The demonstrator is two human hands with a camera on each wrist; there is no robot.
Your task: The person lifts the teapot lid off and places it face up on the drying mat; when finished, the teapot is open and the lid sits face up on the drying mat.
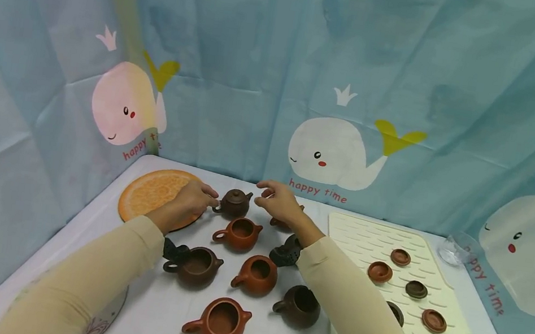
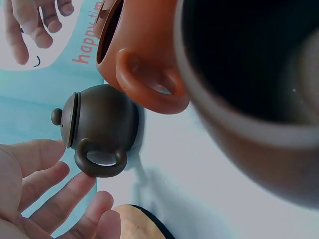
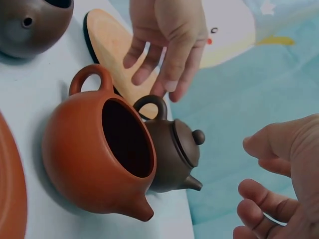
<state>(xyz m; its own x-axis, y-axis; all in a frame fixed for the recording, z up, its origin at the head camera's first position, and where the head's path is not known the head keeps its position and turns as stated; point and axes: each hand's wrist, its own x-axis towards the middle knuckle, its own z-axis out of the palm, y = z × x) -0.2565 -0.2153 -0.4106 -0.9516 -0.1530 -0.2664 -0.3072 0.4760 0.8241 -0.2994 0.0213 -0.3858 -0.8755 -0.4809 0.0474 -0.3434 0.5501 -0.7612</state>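
Note:
A dark brown teapot (image 1: 235, 203) with its lid on stands at the back of the table between both hands. My left hand (image 1: 195, 198) is on its handle side, fingers loosely extended, the fingertips right at the handle (image 2: 101, 164) in the left wrist view. On the spout side, my right hand (image 1: 279, 200) hovers with fingers slightly bent and nothing in them, apart from the pot in the right wrist view. Just in front stands an orange-red lidless teapot (image 1: 240, 235). Another teapot (image 1: 285, 224) is partly hidden behind the right hand.
Several more lidless teapots, such as a red one (image 1: 221, 325) and a dark one (image 1: 298, 307), stand nearer me. Loose lids (image 1: 434, 321) lie on a cream mat (image 1: 366, 232) at right, beside a clear bowl (image 1: 456, 249). An orange-slice round mat (image 1: 154, 188) lies at left.

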